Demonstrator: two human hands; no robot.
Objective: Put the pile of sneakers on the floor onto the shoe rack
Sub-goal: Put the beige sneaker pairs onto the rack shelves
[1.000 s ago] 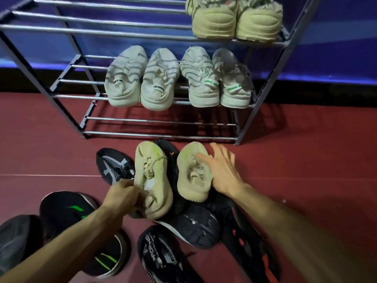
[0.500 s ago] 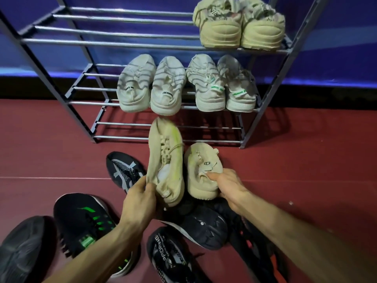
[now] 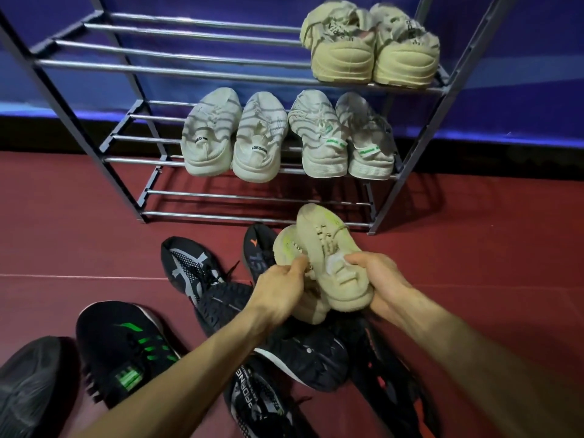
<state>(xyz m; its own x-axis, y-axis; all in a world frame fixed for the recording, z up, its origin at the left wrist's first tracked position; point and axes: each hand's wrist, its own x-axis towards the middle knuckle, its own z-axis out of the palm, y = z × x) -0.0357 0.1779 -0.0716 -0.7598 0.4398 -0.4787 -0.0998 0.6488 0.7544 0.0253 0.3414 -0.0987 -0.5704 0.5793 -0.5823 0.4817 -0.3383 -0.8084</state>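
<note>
A dark red floor (image 3: 474, 254) runs up to a blue wall, and the metal shoe rack (image 3: 202, 71) stands against it, beyond my hands. I have both hands raised above the pile of black sneakers (image 3: 284, 343), which lies directly under and behind them. My left hand (image 3: 278, 289) has its fingers curled round the heel end of one beige sneaker (image 3: 286, 245). My right hand (image 3: 382, 279) grips the second beige sneaker (image 3: 335, 263) at its heel, thumb on top. The two shoes touch between my hands, the right one overlapping the left, toes pointing toward the rack's lowest rails. Further ahead, four pale sneakers (image 3: 284, 137) sit on the middle shelf, and a tan pair (image 3: 373, 45) on the shelf above. Left of my left forearm lies a black sneaker with green stripes (image 3: 126, 346).
</note>
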